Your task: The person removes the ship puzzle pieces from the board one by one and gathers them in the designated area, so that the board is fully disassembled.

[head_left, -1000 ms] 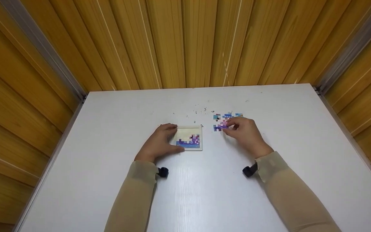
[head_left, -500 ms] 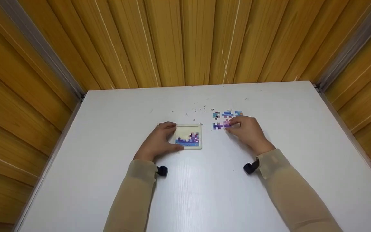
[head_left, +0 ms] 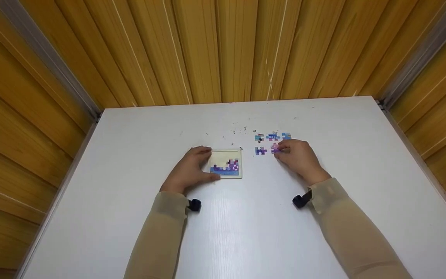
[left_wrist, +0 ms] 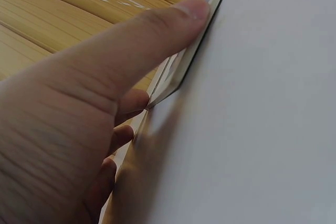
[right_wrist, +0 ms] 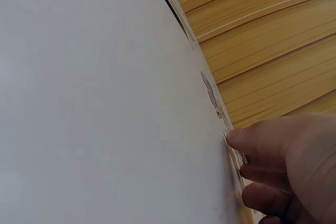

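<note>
A pale square puzzle tray point(head_left: 241, 164) lies on the table, its lower part and right side filled with blue and purple pieces. My left hand point(head_left: 188, 170) grips the tray's left side, thumb on the near edge and fingers at the far left corner; the left wrist view shows the thumb point(left_wrist: 194, 11) on the edge. To the right, my right hand point(head_left: 299, 159) pinches a pink and purple piece point(head_left: 275, 148) between thumb and fingertips. Left of that piece lies a purple piece point(head_left: 260, 150), apart from it. In the right wrist view the fingertips are low at the table surface.
Beyond the right hand lie a teal piece point(head_left: 259, 137), a blue piece point(head_left: 273, 136) and another blue piece point(head_left: 286, 136). Small dark crumbs are scattered behind the tray. Yellow wooden panels stand past the white table's point(head_left: 223, 224) far edge and at both sides.
My right hand has moved slightly right with the pink and purple piece, which now stands apart from the purple one. The left hand keeps its grip on the tray.
</note>
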### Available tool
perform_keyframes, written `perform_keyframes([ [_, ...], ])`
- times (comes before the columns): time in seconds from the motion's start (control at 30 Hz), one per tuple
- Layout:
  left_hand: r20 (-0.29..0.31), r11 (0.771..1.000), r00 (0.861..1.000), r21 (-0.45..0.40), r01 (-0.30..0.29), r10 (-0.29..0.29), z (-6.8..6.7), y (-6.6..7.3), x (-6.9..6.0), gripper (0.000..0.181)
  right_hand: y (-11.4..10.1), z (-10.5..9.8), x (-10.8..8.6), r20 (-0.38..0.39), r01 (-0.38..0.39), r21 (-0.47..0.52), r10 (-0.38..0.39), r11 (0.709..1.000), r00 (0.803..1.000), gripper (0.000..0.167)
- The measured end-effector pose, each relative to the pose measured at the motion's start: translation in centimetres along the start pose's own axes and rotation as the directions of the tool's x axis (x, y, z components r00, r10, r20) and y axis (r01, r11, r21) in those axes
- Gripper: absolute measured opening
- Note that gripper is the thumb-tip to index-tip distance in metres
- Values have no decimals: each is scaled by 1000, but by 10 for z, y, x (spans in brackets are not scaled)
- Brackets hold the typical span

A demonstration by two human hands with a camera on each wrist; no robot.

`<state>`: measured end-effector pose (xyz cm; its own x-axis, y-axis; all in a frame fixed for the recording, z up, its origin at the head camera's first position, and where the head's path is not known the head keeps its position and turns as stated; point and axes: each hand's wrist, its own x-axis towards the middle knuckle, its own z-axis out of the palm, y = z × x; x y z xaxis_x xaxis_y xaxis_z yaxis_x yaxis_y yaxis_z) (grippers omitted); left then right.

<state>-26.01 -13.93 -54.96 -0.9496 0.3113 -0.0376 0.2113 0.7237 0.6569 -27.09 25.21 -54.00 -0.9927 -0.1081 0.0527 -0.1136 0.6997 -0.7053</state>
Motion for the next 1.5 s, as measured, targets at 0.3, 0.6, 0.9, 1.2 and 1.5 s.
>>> perform_keyframes([
  [0.3,-3,1000,1000,-13,-1,1,0,-1,0,105,0,-1,1,10,-6,-14,6,1000,1000,31],
  [0.6,-5,1000,1000,0,-1,1,-1,1,0,105,-1,-1,1,11,-15,-10,15,1000,1000,34],
  [0.9,-7,1000,1000,-12,14,-14,0,3,0,104,-8,1,0,-55,17,7,-17,1000,998,30],
  [1.2,-5,1000,1000,-3,22,-22,2,2,-2,102,-44,18,-3,-42,78,47,-76,996,996,33],
  [1.5,-9,999,999,25,33,-32,1,4,0,102,-92,32,-3,10,118,118,-120,986,993,36],
])
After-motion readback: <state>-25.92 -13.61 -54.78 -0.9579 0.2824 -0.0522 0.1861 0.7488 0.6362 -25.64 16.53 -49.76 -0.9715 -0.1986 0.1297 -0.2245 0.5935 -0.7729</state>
